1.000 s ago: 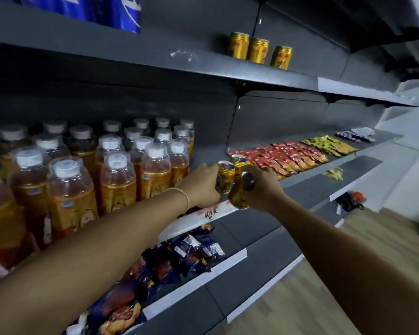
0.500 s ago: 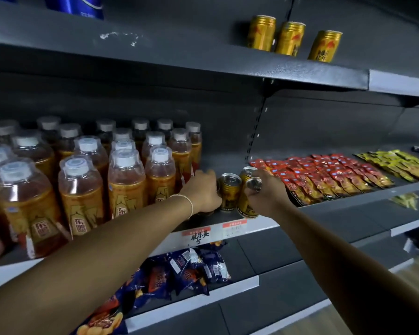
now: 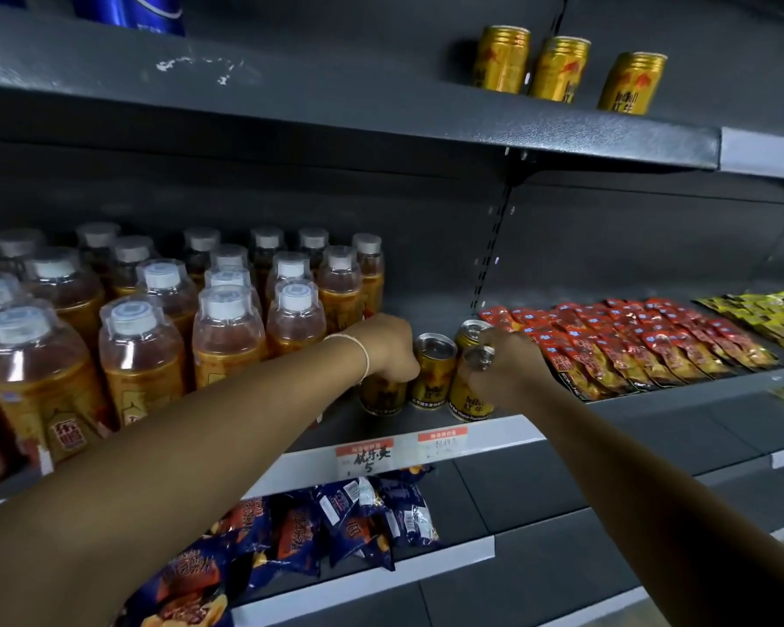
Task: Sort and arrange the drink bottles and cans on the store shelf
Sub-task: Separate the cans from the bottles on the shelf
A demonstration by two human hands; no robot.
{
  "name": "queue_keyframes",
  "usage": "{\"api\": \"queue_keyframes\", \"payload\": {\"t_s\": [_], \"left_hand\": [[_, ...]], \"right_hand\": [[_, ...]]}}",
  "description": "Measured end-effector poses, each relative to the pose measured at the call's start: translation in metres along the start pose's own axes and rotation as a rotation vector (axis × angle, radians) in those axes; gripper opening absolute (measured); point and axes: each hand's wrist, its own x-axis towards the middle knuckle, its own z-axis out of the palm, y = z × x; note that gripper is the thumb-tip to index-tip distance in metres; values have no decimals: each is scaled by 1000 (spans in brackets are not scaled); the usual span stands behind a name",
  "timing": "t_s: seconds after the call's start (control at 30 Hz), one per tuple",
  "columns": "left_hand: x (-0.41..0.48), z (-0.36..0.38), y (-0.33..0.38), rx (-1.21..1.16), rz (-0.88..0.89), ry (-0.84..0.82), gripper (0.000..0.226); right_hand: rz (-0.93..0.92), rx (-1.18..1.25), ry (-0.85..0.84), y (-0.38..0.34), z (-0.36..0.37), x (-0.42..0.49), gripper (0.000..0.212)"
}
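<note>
- The left hand (image 3: 383,350) reaches in from the near left. Its fingers are curled down over the top of a gold can (image 3: 381,395) and grasp it. Only the lower body of that can shows under the hand.
- A thin pale bracelet (image 3: 358,350) sits on the left wrist.
- The right hand (image 3: 503,368) comes in from the near right and clasps a 2nd gold can (image 3: 469,393) from its right side. The can stands about upright at the front of the middle shelf (image 3: 512,429).
- Between the 2 hands stands a 3rd gold can (image 3: 433,373), upright and touched by neither palm. It is just beside both held cans.
- The silver top of a 4th can (image 3: 474,330) shows just behind the right hand's can.
- Left of the cans on the same shelf, amber drink bottles (image 3: 227,337) with white caps stand in rows running to the back.
- Right of the cans, red sachets (image 3: 630,341) lie in overlapping rows, and yellow packets (image 3: 770,310) lie farther right.
- 2 price tags (image 3: 365,454) are fixed to the shelf's front edge below the cans.
- On the upper shelf (image 3: 381,115), 3 more gold cans (image 3: 560,67) stand in a row at the right. Blue cans (image 3: 127,11) stand at the far left.
- Blue snack bags (image 3: 336,522) lie on the shelf below.
</note>
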Motion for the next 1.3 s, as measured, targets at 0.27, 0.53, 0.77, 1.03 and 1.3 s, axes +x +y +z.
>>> {"api": "queue_keyframes", "payload": {"t_s": [0.27, 0.53, 0.77, 1.03, 1.3], "left_hand": [[3, -69, -7, 115, 30, 215, 22], [10, -109, -53, 200, -43, 145, 15], [25, -107, -68, 264, 32, 78, 19], [28, -99, -73, 269, 45, 174, 21], [27, -96, -73, 154, 38, 145, 30]], "right_hand": [[-168, 8, 190, -37, -15, 35, 44], [-244, 106, 168, -89, -16, 78, 44], [-340, -30, 86, -125, 3, 103, 44], [-339, 125, -15, -145, 19, 137, 73], [-534, 3, -103, -136, 4, 147, 40]]}}
